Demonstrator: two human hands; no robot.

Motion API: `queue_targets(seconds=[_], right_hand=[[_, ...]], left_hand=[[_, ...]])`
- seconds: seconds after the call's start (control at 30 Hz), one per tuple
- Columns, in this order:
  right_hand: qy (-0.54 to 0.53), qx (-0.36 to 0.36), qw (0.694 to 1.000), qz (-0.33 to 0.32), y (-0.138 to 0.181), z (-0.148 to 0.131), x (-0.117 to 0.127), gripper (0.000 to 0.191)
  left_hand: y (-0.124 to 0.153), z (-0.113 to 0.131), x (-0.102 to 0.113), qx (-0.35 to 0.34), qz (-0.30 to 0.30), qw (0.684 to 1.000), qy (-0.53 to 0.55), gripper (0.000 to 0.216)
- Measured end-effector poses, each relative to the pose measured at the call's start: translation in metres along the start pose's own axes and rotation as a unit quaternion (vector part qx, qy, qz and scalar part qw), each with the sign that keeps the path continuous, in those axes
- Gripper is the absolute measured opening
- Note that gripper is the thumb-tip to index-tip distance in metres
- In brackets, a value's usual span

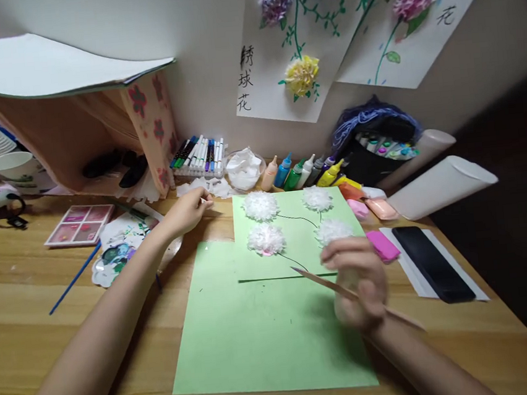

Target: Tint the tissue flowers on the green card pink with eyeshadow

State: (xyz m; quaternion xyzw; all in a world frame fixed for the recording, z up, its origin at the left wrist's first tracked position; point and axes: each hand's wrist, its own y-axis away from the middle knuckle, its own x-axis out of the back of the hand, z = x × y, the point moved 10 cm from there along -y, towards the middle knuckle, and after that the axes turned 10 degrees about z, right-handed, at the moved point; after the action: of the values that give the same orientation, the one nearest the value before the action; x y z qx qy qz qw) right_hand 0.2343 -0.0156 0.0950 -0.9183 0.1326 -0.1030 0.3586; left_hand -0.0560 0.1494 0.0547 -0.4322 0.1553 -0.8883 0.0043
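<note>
My right hand (360, 281), somewhat blurred, grips a light wooden pencil (324, 282). Its dark tip points left, near the end of a thin black line on a green sheet (297, 259). On that sheet sit white ruffled paper flowers: upper left (260, 206), upper right (318, 198), lower left (266, 239) with a pink tinge, and lower right (333, 231), partly behind my fingers. Under it lies a larger green sheet (259, 341) with small dark specks. My left hand (189, 212) rests by white tissue scraps (209, 187), fingers curled; anything inside them is hidden.
Paint bottles (296, 176), a bowl of white tissue (244, 168) and markers (198, 155) line the wall. At left are a paint-smeared palette (115, 255), a blue brush (73, 279) and a pink-flowered box (148, 137). A black phone (432, 262) and pink clay pack (382, 246) lie right.
</note>
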Motion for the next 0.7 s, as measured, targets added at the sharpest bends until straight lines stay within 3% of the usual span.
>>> queue_targets(seconds=[0.17, 0.27, 0.37, 0.47, 0.53, 0.6, 0.7], right_hand=[[-0.051, -0.148, 0.987, 0.041, -0.004, 0.058, -0.005, 0.032], [-0.039, -0.205, 0.976, 0.065, 0.005, 0.081, 0.002, 0.038], [-0.034, -0.227, 0.973, 0.031, 0.009, 0.091, -0.003, 0.049], [-0.035, -0.208, 0.977, -0.014, 0.011, 0.087, -0.011, 0.048], [-0.035, -0.169, 0.984, -0.043, 0.012, 0.078, -0.016, 0.042], [-0.031, -0.107, 0.991, -0.069, 0.012, 0.064, -0.019, 0.038], [-0.016, -0.019, 0.996, -0.090, 0.011, 0.044, -0.022, 0.036]], left_hand=[[0.001, 0.012, 0.011, 0.046, 0.005, 0.989, 0.139, 0.020], [0.011, 0.032, -0.002, 0.116, -0.042, 0.946, 0.301, 0.025], [0.027, 0.066, -0.024, 0.148, -0.083, 0.908, 0.384, 0.022], [0.051, 0.099, -0.059, 0.148, -0.155, 0.887, 0.409, 0.021], [0.068, 0.111, -0.082, 0.137, -0.192, 0.894, 0.382, 0.019], [0.080, 0.110, -0.095, 0.141, -0.177, 0.911, 0.344, 0.016], [0.088, 0.102, -0.096, 0.137, -0.101, 0.945, 0.279, 0.012]])
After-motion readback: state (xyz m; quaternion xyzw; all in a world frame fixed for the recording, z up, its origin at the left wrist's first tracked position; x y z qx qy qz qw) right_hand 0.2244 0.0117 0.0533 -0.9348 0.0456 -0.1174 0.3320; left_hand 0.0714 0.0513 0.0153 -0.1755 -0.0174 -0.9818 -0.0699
